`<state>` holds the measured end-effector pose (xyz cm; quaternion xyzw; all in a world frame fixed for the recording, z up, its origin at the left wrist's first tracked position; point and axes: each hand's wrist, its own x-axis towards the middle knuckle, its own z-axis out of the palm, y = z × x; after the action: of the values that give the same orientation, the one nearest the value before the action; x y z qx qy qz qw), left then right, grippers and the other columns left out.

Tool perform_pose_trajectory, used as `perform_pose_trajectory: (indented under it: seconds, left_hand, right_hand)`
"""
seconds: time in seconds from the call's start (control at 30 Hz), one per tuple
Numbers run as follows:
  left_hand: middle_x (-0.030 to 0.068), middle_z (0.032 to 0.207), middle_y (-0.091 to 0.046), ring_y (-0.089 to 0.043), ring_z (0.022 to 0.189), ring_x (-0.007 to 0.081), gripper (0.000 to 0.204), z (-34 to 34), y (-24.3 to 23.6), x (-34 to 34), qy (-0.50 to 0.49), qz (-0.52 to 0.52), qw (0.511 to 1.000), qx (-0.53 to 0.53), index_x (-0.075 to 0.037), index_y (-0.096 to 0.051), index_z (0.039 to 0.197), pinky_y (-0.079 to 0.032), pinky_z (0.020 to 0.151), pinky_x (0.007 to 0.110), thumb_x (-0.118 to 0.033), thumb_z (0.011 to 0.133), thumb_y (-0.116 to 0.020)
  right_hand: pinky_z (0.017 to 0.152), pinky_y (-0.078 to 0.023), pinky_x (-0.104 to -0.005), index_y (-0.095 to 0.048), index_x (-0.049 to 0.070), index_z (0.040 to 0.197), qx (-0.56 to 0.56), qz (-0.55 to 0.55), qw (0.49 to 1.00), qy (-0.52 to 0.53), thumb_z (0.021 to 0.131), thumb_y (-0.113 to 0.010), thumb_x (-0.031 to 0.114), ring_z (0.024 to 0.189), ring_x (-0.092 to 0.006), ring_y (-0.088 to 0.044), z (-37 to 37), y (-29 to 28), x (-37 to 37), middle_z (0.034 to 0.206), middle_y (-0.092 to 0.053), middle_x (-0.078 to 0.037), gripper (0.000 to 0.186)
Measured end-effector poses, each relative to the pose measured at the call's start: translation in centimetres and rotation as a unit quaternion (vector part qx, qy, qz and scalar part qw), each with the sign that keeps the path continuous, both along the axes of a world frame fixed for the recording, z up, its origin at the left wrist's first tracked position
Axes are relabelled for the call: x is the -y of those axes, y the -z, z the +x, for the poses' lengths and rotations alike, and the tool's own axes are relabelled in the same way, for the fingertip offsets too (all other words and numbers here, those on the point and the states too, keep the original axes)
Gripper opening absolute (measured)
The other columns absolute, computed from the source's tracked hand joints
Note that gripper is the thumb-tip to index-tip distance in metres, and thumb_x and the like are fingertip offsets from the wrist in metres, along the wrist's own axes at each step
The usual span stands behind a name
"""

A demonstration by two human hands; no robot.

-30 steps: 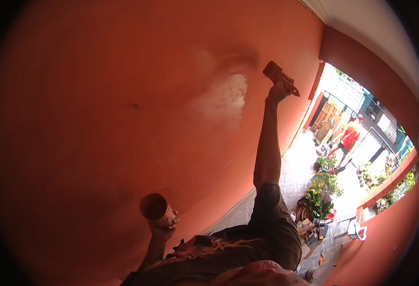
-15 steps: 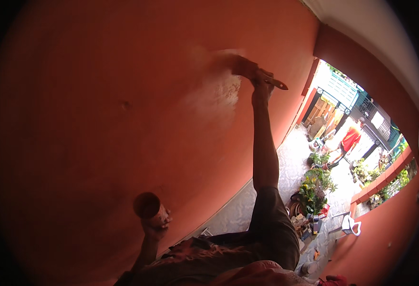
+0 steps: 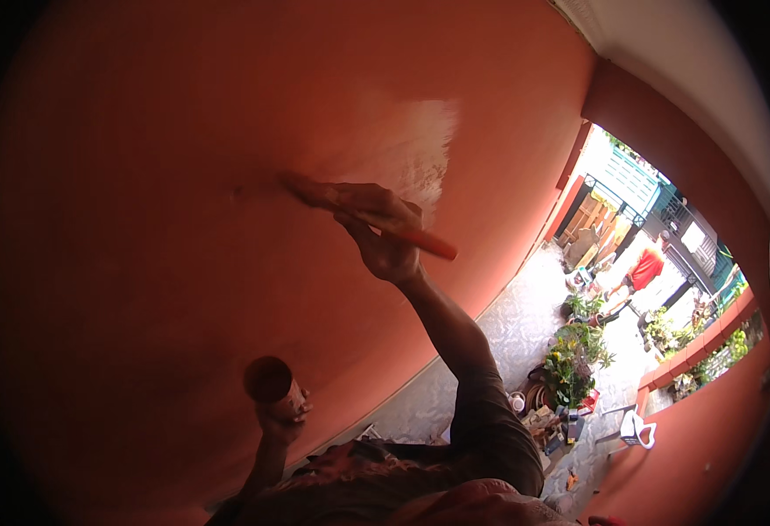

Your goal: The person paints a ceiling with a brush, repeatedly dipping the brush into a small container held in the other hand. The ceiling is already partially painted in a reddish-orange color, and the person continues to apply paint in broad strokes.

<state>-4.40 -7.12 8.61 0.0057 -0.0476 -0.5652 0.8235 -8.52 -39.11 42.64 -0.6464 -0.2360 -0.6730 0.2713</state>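
Note:
My right hand (image 3: 383,235) is raised against the orange-red wall (image 3: 139,175) and grips a paintbrush (image 3: 363,215) with an orange handle; its bristles press on the wall to the left of a pale whitish patch (image 3: 411,149). My left hand (image 3: 281,419) is lower, holding up a small dark round cup (image 3: 269,381) with its open mouth showing. Both forearms rise from the lower edge of the view.
To the right a tiled yard (image 3: 525,324) holds potted plants (image 3: 578,351), cans and clutter (image 3: 551,421) and a white plastic chair (image 3: 635,430). A person in a red top (image 3: 643,270) stands far off near a gate. A low orange wall (image 3: 709,412) borders the right side.
My right hand has swept the brush down and to the left across the wall, away from the pale patch. My left hand with the cup has stayed roughly in place.

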Motion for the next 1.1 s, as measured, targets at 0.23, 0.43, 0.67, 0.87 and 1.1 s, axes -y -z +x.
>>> perform_pose_trajectory:
  seconds: [0.23,0.43,0.67,0.87,1.1]
  left_hand:
    - [0.0208,0.127,-0.051,-0.055,0.096,0.0317,0.070,-0.3,-1.0,0.6,0.000,-0.019,1.000,0.019,-0.011,-0.047,0.139,-0.056,0.065,0.031,-0.052,0.086,-0.065]
    - [0.0198,0.127,-0.051,-0.054,0.097,0.0312,0.069,-0.8,0.8,1.0,-0.028,-0.031,0.999,0.024,-0.013,-0.046,0.141,-0.056,0.065,0.030,-0.054,0.088,-0.063]
    - [0.0206,0.131,-0.049,-0.054,0.098,0.0320,0.071,-0.5,2.0,0.2,-0.032,-0.003,0.999,-0.007,-0.014,-0.044,0.142,-0.055,0.066,0.031,-0.054,0.087,-0.064]
    - [0.0234,0.124,-0.055,-0.060,0.091,0.0337,0.075,-0.6,-0.5,0.6,-0.021,0.018,0.999,-0.027,-0.009,-0.045,0.142,-0.057,0.061,0.032,-0.059,0.087,-0.060]
    - [0.0221,0.133,-0.046,-0.056,0.099,0.0334,0.080,-0.9,1.5,1.2,-0.018,-0.077,0.997,-0.006,-0.011,-0.040,0.146,-0.058,0.069,0.036,-0.056,0.085,-0.067]
  right_hand:
    - [0.088,-0.052,-0.0320,-0.063,-0.003,0.107,0.036,0.323,0.942,-0.083,0.089,-0.071,0.009,0.095,-0.0176,-0.062,0.4,-4.3,16.5,0.101,-0.065,-0.010,0.023]
    - [0.073,-0.058,-0.0331,-0.068,-0.006,0.103,0.062,0.319,0.883,0.340,0.091,-0.067,0.008,0.084,-0.0233,-0.071,-1.9,-1.1,23.6,0.096,-0.071,-0.014,0.018]
    - [0.059,-0.057,-0.0331,-0.069,-0.003,0.090,0.017,0.020,0.976,0.215,0.084,-0.071,-0.004,0.074,-0.0318,-0.071,2.4,5.0,-1.2,0.097,-0.071,-0.021,0.007]
    - [0.086,-0.052,-0.0309,-0.064,-0.004,0.103,-0.139,0.126,0.982,-0.030,0.086,-0.074,0.002,0.100,-0.0195,-0.064,0.3,3.3,-0.2,0.108,-0.067,-0.014,0.021]
    - [0.086,-0.053,-0.0334,-0.065,-0.005,0.106,0.113,0.263,0.939,0.190,0.092,-0.066,0.009,0.095,-0.0219,-0.065,-0.2,-4.2,14.9,0.105,-0.066,-0.012,0.021]
